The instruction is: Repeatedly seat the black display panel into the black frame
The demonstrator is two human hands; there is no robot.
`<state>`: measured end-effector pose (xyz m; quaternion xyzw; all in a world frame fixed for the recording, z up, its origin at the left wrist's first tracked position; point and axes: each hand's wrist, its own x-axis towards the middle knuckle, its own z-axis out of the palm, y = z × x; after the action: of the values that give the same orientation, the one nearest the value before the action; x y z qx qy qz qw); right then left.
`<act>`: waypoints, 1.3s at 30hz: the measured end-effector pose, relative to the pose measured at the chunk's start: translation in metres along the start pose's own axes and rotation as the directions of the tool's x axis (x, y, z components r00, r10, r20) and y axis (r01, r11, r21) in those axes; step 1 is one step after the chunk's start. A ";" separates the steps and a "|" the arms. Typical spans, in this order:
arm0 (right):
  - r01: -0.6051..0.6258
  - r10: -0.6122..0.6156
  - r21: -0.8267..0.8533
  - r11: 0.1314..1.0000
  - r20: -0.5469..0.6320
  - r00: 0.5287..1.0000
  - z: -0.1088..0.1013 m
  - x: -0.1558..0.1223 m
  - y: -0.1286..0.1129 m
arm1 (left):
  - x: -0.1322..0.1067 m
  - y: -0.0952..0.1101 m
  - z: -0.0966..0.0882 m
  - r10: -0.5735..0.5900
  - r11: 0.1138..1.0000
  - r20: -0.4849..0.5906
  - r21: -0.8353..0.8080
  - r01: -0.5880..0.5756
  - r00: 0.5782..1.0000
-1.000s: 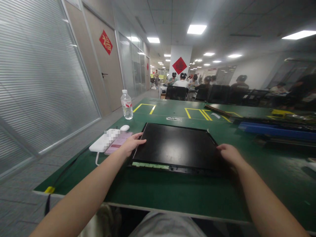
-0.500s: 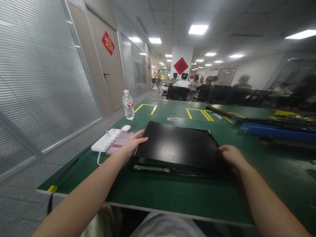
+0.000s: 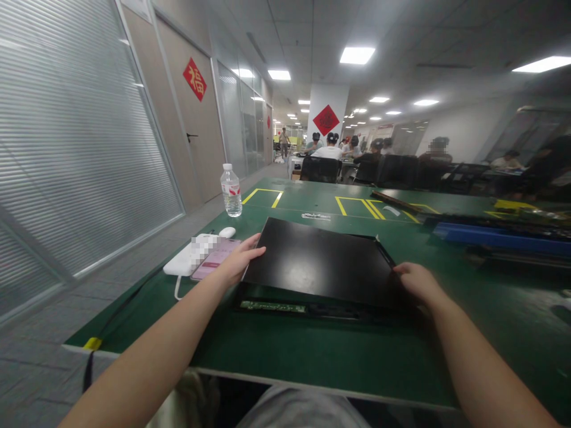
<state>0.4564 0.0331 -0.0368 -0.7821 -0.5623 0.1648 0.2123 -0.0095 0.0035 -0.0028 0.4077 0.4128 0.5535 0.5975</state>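
Observation:
A black, glossy flat display panel (image 3: 319,258) is held tilted over the green table, its near edge raised above a dark frame or backing. My left hand (image 3: 241,261) grips its left edge, thumb on top and the other fingers at the side and partly hidden below. At the right edge, my right hand (image 3: 417,282) is closed with its fingertips on the rim; whether it also pinches the frame I cannot tell. A narrow green circuit board (image 3: 273,307) shows below the panel's near edge, along the dark strip.
The green table (image 3: 312,362) carries a power bank (image 3: 178,261), a phone (image 3: 216,258) and a white mouse-like object (image 3: 227,232) at left. Behind them stands a water bottle (image 3: 231,193). Dark strips and a blue bar (image 3: 473,233) lie at right. Several people sit farther back.
Hardly anything differs: the view has shifted very slightly. Both hands keep their hold on the panel, which stays tilted in the same place.

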 end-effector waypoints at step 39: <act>-0.124 0.049 0.969 0.212 0.116 0.992 -0.020 -0.027 -0.024 | 0.003 0.018 -0.007 0.193 0.981 -0.055 -0.010 -0.193 0.980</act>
<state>0.4387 0.0108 -0.0066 -0.5021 -0.2973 0.5148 0.6281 -0.0219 0.0074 0.0118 0.4261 0.3830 0.6228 0.5328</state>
